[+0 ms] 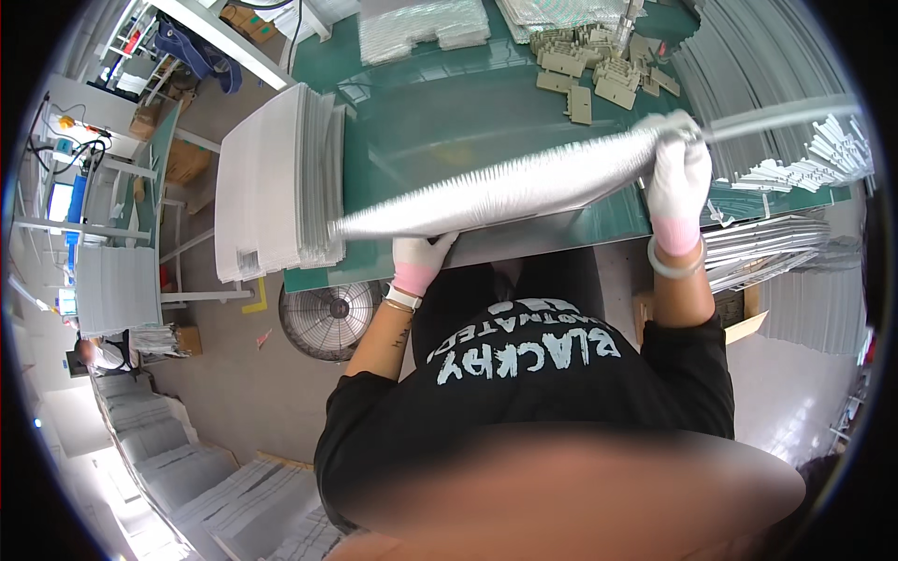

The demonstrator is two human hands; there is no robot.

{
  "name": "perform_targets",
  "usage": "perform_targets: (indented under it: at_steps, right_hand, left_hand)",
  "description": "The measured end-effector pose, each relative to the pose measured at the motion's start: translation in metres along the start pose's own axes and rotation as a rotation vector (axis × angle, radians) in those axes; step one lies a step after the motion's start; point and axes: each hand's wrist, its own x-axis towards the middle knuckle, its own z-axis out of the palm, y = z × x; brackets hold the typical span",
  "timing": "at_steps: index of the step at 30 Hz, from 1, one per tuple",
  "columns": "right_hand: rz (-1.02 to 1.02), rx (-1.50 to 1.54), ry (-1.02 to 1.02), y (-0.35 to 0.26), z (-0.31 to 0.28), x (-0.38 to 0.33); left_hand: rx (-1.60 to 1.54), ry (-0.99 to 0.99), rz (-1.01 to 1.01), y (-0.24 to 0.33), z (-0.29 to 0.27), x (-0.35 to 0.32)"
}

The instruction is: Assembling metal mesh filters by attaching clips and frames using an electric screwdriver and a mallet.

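A long pale panel (505,192) with a finely ridged face is tilted up on edge above the near side of the green table (412,112). My left hand (418,264), in a white glove with a pink cuff, holds its lower edge near the left end; the fingers are mostly hidden behind the panel. At the raised right end my right hand (681,182), gloved alike, is closed around the panel's corner. A pale strip (786,119) runs rightward from beside the right hand; whether that hand holds it I cannot tell. The panel's far end and right fingertips are blurred.
Pale flat sheets (267,182) are stacked at the table's left edge. Beige plastic pieces (599,70) lie in a heap at the back, beside bubble-textured sheets (421,28). Grey ridged sheets (767,75) pile up at right. A round floor fan (332,320) stands below the table.
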Motion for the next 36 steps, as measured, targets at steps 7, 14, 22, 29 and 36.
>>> perform_targets:
  at_steps: [7,14,22,29,36]
  right_hand:
    - [0.082,-0.157,0.090,0.006,0.019,0.032]
    - [0.020,-0.283,0.099,-0.002,0.029,0.018]
    - [-0.116,-0.196,0.125,0.008,0.011,0.012]
    - [-0.299,-0.009,0.187,-0.017,0.038,0.020]
    - [-0.484,-0.626,-0.670,-0.063,-0.018,0.061]
  left_hand:
    - [-1.067,0.282,0.074,0.107,-0.101,0.063]
    - [-0.770,0.450,0.184,0.094,-0.114,0.090]
    - [-0.943,0.417,0.348,0.116,-0.098,0.089]
    - [-0.882,0.446,0.280,0.109,-0.097,0.092]
    - [-1.029,0.392,0.237,0.107,-0.098,0.086]
